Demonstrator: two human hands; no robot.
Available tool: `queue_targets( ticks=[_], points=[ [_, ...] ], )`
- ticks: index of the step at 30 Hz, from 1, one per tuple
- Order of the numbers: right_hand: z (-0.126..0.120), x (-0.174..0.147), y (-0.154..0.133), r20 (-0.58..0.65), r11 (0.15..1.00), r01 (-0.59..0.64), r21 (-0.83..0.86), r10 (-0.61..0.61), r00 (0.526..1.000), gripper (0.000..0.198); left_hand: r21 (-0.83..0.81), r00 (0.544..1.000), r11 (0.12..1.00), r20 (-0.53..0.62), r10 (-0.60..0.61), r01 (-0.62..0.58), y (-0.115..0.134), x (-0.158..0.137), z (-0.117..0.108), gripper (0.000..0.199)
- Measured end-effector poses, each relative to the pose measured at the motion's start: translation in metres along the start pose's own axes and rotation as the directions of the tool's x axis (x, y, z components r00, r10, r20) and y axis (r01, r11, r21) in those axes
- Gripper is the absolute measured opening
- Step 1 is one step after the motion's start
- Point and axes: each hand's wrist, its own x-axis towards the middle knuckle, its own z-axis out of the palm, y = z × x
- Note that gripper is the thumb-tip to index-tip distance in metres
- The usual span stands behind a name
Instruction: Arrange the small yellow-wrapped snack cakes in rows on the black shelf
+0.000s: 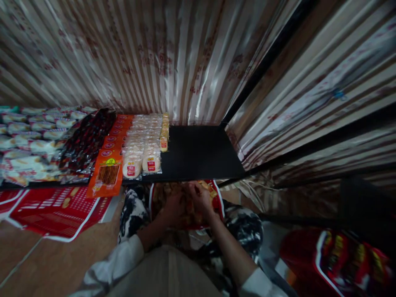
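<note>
Both of my hands are over a red package with a white edge (220,202), which lies between my knees just below the shelf's front edge. Inside it are yellowish-brown packets (192,217), too dim to name. My right hand (200,197) is closed, its fingers bent together near the package's far side; what they hold, if anything, I cannot make out. Beside it on the left, my left hand (173,207) reaches down among the packets. Its fingers are lost in shadow and blur.
A black shelf (201,152) carries round wrapped crackers (133,165), an orange snack packet (108,175), dark red packets (88,142) and white packets (24,167). Red cartons (58,212) lie below left. A red bag (301,251) stands right. Black frame bars (266,53) and striped curtain (154,53) enclose the shelf.
</note>
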Motion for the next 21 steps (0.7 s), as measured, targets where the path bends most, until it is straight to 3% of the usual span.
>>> queue_targets(
  ticks=[4,7,15,21],
  points=[
    [0.001,-0.039,0.031,0.241,0.991,0.029,-0.13,0.004,0.971,0.021,0.366,0.981,0.929,0.155,-0.113,0.05,-0.023,-0.029,0.006,0.03],
    [0.011,-0.055,0.048,0.312,0.977,0.036,-0.211,0.032,0.95,0.023,0.464,0.968,0.88,0.16,-0.193,0.099,-0.028,-0.038,0.006,0.03],
    [0.02,-0.047,0.046,0.362,0.949,0.085,-0.304,0.033,0.932,0.028,0.371,0.973,0.918,0.122,-0.198,0.141,-0.033,-0.03,0.002,0.032],
    [0.013,-0.036,0.029,0.481,0.887,0.332,-0.321,-0.149,0.864,0.029,0.203,0.998,0.978,0.025,-0.06,0.054,-0.023,-0.013,-0.029,0.026]
  ],
)
